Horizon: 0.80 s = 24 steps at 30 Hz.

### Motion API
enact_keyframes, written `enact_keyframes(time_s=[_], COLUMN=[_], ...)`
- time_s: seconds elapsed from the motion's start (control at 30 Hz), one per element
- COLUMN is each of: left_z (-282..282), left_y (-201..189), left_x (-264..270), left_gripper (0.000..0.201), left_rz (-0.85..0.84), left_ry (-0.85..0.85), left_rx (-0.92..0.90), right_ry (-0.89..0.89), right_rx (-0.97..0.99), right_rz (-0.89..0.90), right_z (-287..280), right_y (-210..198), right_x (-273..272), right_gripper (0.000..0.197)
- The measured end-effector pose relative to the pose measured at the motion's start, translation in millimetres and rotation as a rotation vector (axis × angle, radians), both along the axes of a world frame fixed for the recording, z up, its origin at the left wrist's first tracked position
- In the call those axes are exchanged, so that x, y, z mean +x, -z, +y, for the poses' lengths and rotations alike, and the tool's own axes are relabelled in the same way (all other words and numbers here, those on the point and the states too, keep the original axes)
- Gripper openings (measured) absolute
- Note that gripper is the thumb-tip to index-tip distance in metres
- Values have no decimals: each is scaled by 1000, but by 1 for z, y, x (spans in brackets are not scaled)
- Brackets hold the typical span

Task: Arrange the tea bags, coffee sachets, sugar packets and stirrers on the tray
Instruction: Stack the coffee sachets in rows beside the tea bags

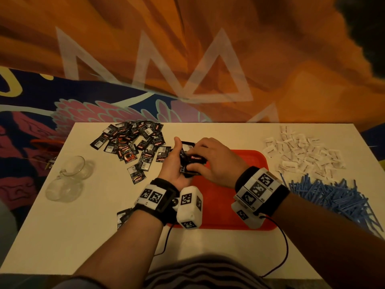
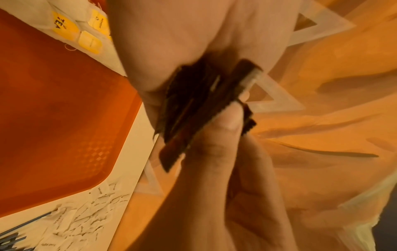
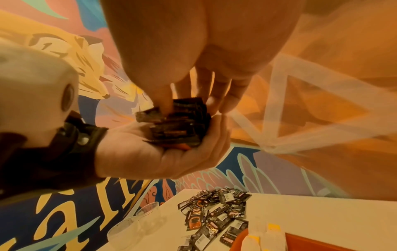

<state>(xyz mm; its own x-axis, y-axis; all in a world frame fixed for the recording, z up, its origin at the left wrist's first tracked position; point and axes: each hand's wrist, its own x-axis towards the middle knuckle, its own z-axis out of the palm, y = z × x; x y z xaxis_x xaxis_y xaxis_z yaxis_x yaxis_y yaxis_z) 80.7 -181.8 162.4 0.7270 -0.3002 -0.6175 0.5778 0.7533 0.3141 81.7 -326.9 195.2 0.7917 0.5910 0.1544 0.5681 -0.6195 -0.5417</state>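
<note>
White surface (image 1: 104,226) is carrying a red tray (image 1: 225,207), bare in the part showing; above its far edge the left hand (image 1: 175,165) is cupping a sachet stack (image 1: 190,161) while the right hand (image 1: 212,161) is pinching it square. Laying the stack flat on the tray likely comes next.

Warm, dim orange light tints every view. The head view bends strongly at its edges and darkens in the far right corner. Both wrist views are soft, with motion blur across the close skin.
</note>
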Motion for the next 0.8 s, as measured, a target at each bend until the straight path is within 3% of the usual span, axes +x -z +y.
enact_keyframes(time_s=[0.1, 0.17, 0.27, 0.47, 0.67, 0.8], left_z=[0, 0, 3, 11, 19, 18], left_y=[0, 2, 4, 11, 6, -3], left_x=[-1, 0, -1, -2, -15, -17], left_gripper=[64, 58, 44, 46, 55, 47], left_rz=[-13, -47, -67, -147, -220, -317], left_ry=[-29, -72, -106, -28, 21, 147], left_rx=[40, 45, 8, -1, -112, -68], right_ry=[-64, -70, -56, 41, 82, 38], right_rx=[-129, -169, -130, -13, 63, 93], right_rz=[14, 6, 4, 13, 125, 274], right_z=[-2, -1, 0, 1, -5, -7], right_y=[-6, -9, -13, -12, -18, -27], right_x=[-2, -2, -2, -2, 8, 9], right_gripper=[55, 43, 28, 29, 36, 57])
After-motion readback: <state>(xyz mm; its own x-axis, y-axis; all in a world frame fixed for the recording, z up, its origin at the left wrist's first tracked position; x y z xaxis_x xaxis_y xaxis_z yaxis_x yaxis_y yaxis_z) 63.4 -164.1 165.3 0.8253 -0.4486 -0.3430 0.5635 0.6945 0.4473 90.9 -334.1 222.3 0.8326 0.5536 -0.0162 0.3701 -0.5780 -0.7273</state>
